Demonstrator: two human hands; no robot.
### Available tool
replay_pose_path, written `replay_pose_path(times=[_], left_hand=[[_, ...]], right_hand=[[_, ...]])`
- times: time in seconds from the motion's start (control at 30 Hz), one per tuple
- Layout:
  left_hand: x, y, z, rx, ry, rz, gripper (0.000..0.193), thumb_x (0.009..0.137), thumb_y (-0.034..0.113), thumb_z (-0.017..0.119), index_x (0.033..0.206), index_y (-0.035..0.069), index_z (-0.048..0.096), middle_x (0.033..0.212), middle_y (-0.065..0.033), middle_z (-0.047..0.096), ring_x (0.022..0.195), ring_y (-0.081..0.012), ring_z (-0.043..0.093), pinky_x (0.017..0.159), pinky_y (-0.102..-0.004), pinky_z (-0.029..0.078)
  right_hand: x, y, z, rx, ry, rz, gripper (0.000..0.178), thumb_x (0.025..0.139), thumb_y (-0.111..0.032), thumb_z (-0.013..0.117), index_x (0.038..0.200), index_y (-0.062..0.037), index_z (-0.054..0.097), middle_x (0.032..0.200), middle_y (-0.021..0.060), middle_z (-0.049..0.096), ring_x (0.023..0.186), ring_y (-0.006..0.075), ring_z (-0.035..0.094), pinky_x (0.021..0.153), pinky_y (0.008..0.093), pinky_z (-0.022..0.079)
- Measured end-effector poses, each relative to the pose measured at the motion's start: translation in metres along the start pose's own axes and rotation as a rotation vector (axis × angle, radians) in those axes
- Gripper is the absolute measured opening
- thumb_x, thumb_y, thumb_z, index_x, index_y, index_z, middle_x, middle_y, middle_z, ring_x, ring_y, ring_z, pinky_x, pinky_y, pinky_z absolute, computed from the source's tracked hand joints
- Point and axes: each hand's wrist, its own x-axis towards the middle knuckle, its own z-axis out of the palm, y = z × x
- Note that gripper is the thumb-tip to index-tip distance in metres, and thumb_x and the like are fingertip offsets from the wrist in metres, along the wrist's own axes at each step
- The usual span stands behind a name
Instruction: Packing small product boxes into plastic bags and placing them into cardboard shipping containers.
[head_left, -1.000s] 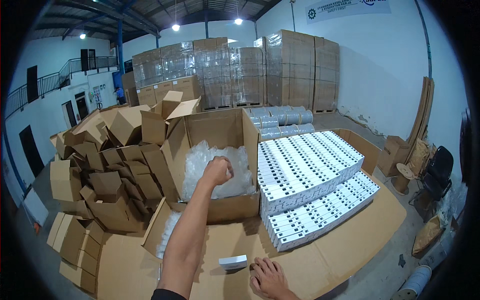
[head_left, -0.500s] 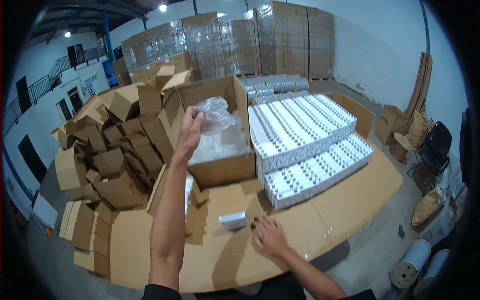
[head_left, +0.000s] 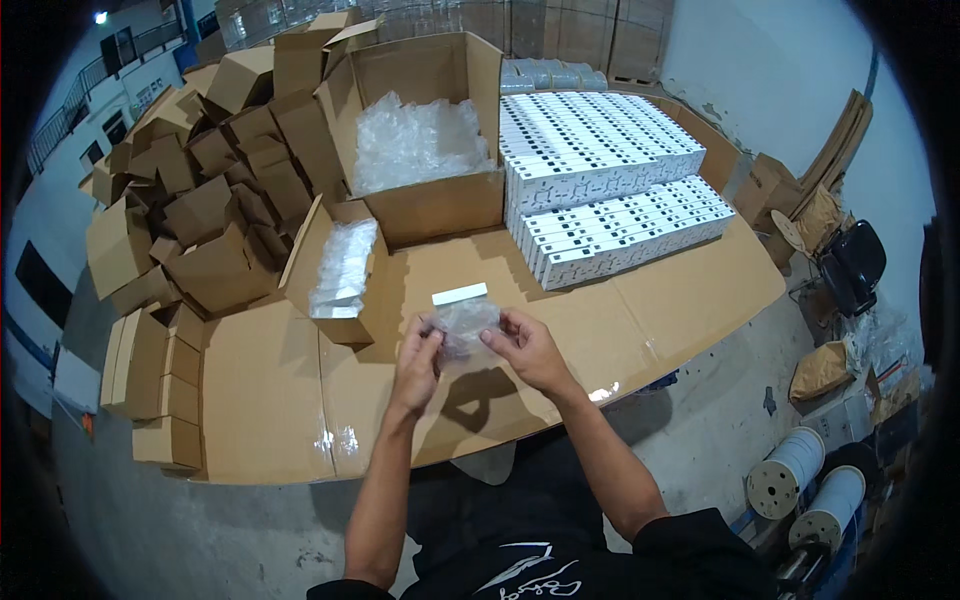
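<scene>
A clear plastic bag [head_left: 466, 326] is stretched between my two hands above the cardboard-covered table. My left hand [head_left: 421, 358] pinches its left side, and my right hand [head_left: 524, 346] grips the right side between thumb and fingers. Just beyond the bag, a small white box [head_left: 459, 294] lies on the cardboard, its near part hidden by the bag. To the left stands a narrow open carton [head_left: 372, 290] holding a row of white boxes in clear bags [head_left: 345, 262]. Behind it, a large open carton [head_left: 440, 213] contains a heap of clear plastic bags [head_left: 420, 140].
Stacked white boxes [head_left: 610, 150] fill the table's back right. Many empty brown cartons [head_left: 215, 220] are piled at the left, with folded small cartons [head_left: 135, 365] at the table's left edge. On the floor at right are cable reels [head_left: 787, 470] and a black chair [head_left: 852, 262].
My left hand has brought a clear bag down from the large carton to the table front. My right hand has lifted off the cardboard and taken the bag's other side. The view has tilted downward.
</scene>
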Motion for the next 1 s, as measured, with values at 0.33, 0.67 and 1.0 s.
replay_pose_path(times=[0.33, 0.67, 1.0], left_hand=[[-0.012, -0.051, -0.022, 0.519, 0.322, 0.199, 0.016, 0.106, 0.015, 0.049, 0.107, 0.002, 0.058, 0.086, -0.0038, 0.061, 0.076, -0.0085, 0.054, 0.069, -0.0240, 0.045], [-0.018, -0.057, -0.021, 0.497, 0.402, 0.186, 0.015, 0.106, 0.016, 0.053, 0.109, 0.002, 0.058, 0.072, 0.0036, 0.056, 0.062, -0.0029, 0.044, 0.053, -0.0225, 0.034], [-0.024, -0.053, -0.024, 0.472, 0.353, 0.131, 0.013, 0.106, 0.017, 0.054, 0.107, 0.003, 0.056, 0.069, 0.0045, 0.049, 0.061, -0.0025, 0.040, 0.052, -0.0215, 0.029]], right_hand=[[-0.026, 0.045, 0.013, 0.296, 0.186, 0.170, 0.005, 0.102, -0.009, 0.058, 0.100, -0.0056, 0.055, 0.083, -0.0022, 0.061, 0.072, 0.0028, 0.054, 0.062, 0.0208, 0.043], [-0.024, 0.043, 0.008, 0.310, 0.242, 0.324, 0.019, 0.101, -0.017, 0.063, 0.111, -0.0011, 0.060, 0.095, 0.0015, 0.066, 0.081, 0.0062, 0.059, 0.068, 0.0224, 0.047], [-0.011, 0.040, 0.000, 0.515, 0.341, 0.148, 0.020, 0.098, -0.007, 0.065, 0.115, 0.0028, 0.060, 0.098, 0.0045, 0.064, 0.089, 0.0097, 0.061, 0.075, 0.0241, 0.050]])
